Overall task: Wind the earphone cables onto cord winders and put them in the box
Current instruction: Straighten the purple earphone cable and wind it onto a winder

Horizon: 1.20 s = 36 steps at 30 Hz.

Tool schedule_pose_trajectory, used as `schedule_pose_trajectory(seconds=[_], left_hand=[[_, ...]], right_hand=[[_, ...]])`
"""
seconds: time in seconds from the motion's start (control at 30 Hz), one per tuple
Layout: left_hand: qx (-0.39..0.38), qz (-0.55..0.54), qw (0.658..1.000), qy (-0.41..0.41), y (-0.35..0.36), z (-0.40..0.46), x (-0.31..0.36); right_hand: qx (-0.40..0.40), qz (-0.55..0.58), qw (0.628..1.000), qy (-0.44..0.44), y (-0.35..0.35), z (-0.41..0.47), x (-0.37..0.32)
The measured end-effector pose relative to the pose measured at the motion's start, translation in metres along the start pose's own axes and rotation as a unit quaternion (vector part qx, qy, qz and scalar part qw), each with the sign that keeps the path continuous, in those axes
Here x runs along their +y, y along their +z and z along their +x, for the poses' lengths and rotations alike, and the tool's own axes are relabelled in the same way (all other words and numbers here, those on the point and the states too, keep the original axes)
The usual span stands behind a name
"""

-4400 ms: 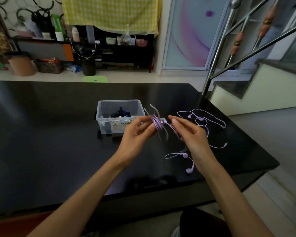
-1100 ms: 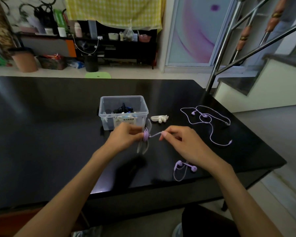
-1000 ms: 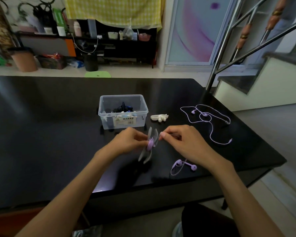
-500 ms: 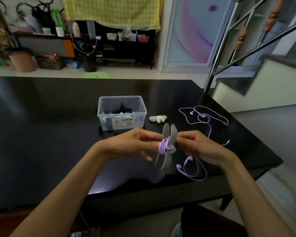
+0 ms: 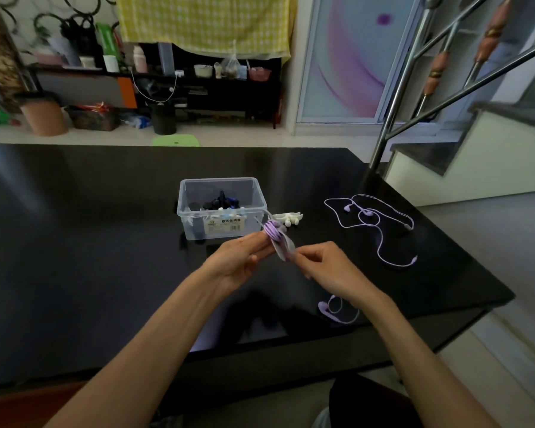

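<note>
The left hand (image 5: pixel 240 261) holds a grey cord winder (image 5: pixel 280 242) wrapped in purple cable, raised over the surface (image 5: pixel 90 242) just in front of the clear box (image 5: pixel 223 208). The right hand's (image 5: pixel 328 267) grip pinches the winder's lower end. Two earbuds (image 5: pixel 329 310) dangle near the front edge. Another purple earphone (image 5: pixel 374 223) lies toward the right edge
</note>
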<state>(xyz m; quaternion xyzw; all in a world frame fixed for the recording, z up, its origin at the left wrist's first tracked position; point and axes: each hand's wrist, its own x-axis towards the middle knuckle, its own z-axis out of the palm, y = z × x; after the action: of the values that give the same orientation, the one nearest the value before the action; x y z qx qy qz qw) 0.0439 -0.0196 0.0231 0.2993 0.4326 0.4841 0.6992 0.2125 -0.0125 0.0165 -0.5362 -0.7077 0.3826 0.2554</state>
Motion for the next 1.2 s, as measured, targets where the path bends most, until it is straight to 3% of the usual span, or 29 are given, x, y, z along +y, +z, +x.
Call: schedule_pose_trajectory(seconds=[0.07,0.17,0.23,0.3,0.4,0.47,0.57,0.8,0.93,0.97,1.03,1.13,1.2], left_hand=[[0.048,-0.001,0.998,0.029,-0.003,0.002,-0.001],[0.131,0.114,0.980,0.096,-0.010,0.005,-0.005],[0.162,0.238,0.946,0.148,-0.016,0.008,-0.008],[0.147,0.397,0.885,0.191,-0.021,0.011,-0.009],[0.003,0.576,0.802,0.158,-0.021,0.010,-0.002],[-0.137,0.610,0.773,0.104,-0.018,0.002,0.005],[-0.259,0.583,0.770,0.031,-0.015,-0.011,0.015],[-0.360,0.517,0.773,-0.076,-0.022,-0.020,0.027],[-0.450,0.467,0.752,-0.123,-0.029,-0.025,0.030],[-0.459,0.450,0.758,-0.111,-0.030,-0.026,0.031],[-0.422,0.399,0.813,-0.053,-0.030,-0.027,0.031],[-0.274,0.286,0.918,0.009,-0.027,-0.024,0.030],[-0.193,0.238,0.951,0.033,-0.026,-0.017,0.022]], right_hand=[[-0.034,-0.015,0.999,-0.007,0.005,-0.004,-0.005],[-0.031,-0.048,0.997,-0.043,0.003,-0.007,-0.015],[-0.012,-0.054,0.997,-0.059,-0.001,-0.008,-0.017],[0.000,-0.085,0.994,-0.073,-0.005,-0.008,-0.014],[-0.001,-0.129,0.988,-0.090,-0.013,-0.011,-0.012],[-0.032,-0.089,0.992,-0.079,-0.024,-0.015,-0.014],[-0.107,-0.013,0.993,-0.049,-0.041,-0.022,-0.014],[-0.212,0.065,0.975,-0.026,-0.046,-0.028,-0.015],[-0.202,0.073,0.976,-0.024,-0.046,-0.027,-0.015],[-0.192,0.072,0.979,-0.021,-0.046,-0.025,-0.013],[-0.184,0.055,0.981,-0.003,-0.046,-0.025,-0.012],[-0.134,0.066,0.988,0.037,-0.040,-0.024,-0.013],[-0.079,0.060,0.994,0.039,-0.031,-0.018,-0.011]])
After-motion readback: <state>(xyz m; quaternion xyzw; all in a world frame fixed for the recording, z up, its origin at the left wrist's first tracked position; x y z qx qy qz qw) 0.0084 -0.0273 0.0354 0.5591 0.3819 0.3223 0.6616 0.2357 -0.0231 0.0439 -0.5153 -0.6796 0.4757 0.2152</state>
